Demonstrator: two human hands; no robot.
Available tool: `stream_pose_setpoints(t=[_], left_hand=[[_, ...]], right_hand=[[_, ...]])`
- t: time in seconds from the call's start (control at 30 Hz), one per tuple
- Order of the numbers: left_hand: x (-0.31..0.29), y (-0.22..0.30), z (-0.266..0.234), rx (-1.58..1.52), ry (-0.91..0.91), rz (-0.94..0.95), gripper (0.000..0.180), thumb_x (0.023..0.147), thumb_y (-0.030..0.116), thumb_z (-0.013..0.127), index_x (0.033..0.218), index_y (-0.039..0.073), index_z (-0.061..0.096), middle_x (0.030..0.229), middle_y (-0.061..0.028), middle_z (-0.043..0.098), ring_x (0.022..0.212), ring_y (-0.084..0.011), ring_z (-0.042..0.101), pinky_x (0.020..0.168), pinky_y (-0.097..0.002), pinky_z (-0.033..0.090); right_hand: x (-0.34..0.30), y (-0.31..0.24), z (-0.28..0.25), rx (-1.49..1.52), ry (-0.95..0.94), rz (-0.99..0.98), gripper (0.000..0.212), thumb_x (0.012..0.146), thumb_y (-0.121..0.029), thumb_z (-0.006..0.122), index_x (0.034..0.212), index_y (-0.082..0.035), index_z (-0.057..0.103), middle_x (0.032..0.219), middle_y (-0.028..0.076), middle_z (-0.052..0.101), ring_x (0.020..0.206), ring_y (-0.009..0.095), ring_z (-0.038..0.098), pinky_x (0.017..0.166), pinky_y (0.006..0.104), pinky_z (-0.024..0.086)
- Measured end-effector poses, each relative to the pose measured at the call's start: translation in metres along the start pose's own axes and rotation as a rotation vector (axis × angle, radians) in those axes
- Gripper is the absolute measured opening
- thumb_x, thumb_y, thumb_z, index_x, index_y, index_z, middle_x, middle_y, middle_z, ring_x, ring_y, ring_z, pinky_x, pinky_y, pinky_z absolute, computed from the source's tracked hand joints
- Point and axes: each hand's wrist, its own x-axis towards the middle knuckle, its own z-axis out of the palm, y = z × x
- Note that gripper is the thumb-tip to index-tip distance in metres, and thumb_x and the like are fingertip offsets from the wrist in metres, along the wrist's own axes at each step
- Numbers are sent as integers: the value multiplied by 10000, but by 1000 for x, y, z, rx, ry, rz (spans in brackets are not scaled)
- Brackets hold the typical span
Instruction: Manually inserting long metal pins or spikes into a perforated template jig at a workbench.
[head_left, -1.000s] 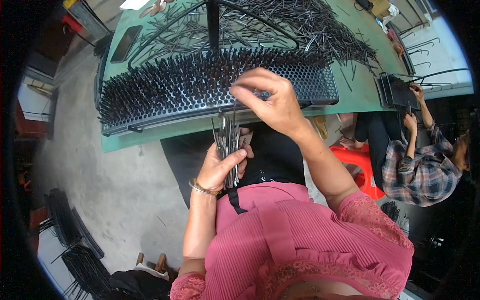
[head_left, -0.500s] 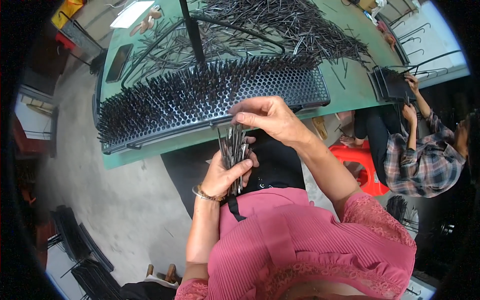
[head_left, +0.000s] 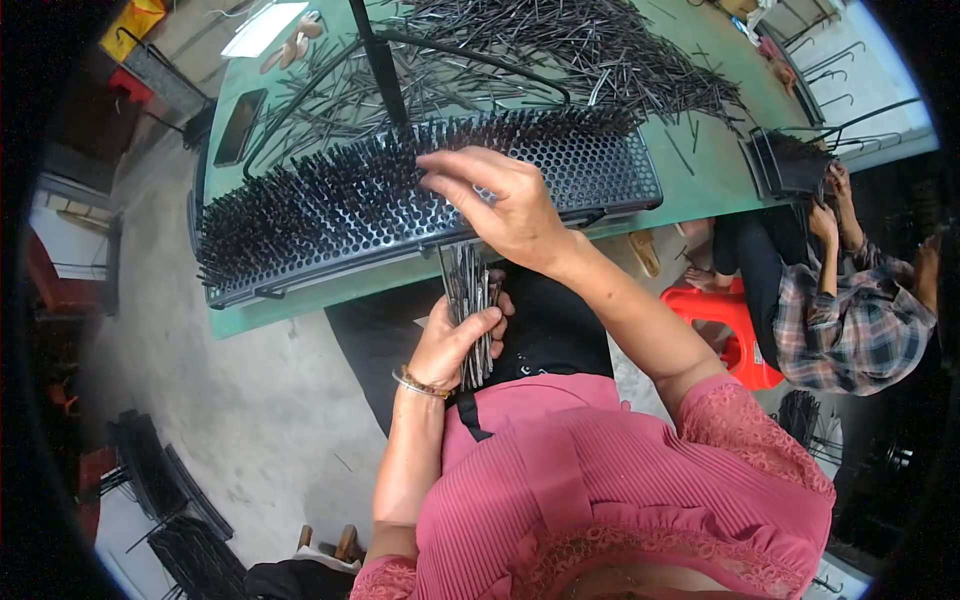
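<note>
My left hand is wrapped round a bundle of thin dark metal rods, held upright just below the near edge of a rack. The rack is a long black perforated metal plate with rows of small holes. Short dark rods stand packed in its left and middle holes, and fewer stand at its right. Over the middle of the rack is my right hand, thumb and forefinger brought close together among the standing rods. Whatever lies between those fingertips cannot be made out against the dark rods.
Behind the rack, a loose heap of rods covers the green table. A black metal frame rises behind the rack. A phone-like dark slab lies at left. At right, a person in a plaid shirt works beside a red stool.
My right hand has moved up and left, from just above the bundle to over the standing rods. My left hand keeps its hold on the bundle, nearly still.
</note>
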Motion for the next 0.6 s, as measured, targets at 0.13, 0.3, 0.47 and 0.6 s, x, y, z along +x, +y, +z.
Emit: stream_pose_setpoints(t=[0.13, 0.3, 0.47, 0.6], left_hand=[[-4, 1, 1, 5, 25, -11, 377, 840, 108, 649, 1171, 33, 484, 883, -80, 598, 647, -124, 556, 512, -251, 491], [-4, 0, 1, 46, 92, -27, 297, 855, 102, 636, 1110, 39, 497, 833, -83, 608, 601, -133, 569, 493, -265, 501], [-4, 2, -2, 160, 84, -6, 247, 864, 92, 626, 1062, 27, 493, 807, -74, 601, 581, -121, 559, 480, -253, 487], [-8, 9, 2, 187, 71, 42, 199, 870, 77, 613, 1020, 21, 495, 796, -66, 595, 568, -104, 548, 478, -239, 477]], right_hand=[[3, 1, 4, -39, 38, -92, 206, 800, -41, 665, 999, 10, 655, 896, 136, 672, 772, 229, 650, 660, 306, 513], [-1, 7, 12, -119, 5, -154, 209, 775, -56, 691, 976, -7, 661, 829, 115, 656, 726, 249, 621, 643, 332, 493], [-5, 4, 14, -305, -143, -223, 225, 745, -111, 712, 952, -34, 665, 891, 82, 616, 770, 248, 570, 688, 347, 438], [-8, -1, 6, -188, -131, -123, 174, 778, -130, 674, 917, -25, 681, 901, 94, 617, 806, 259, 565, 728, 355, 438]])
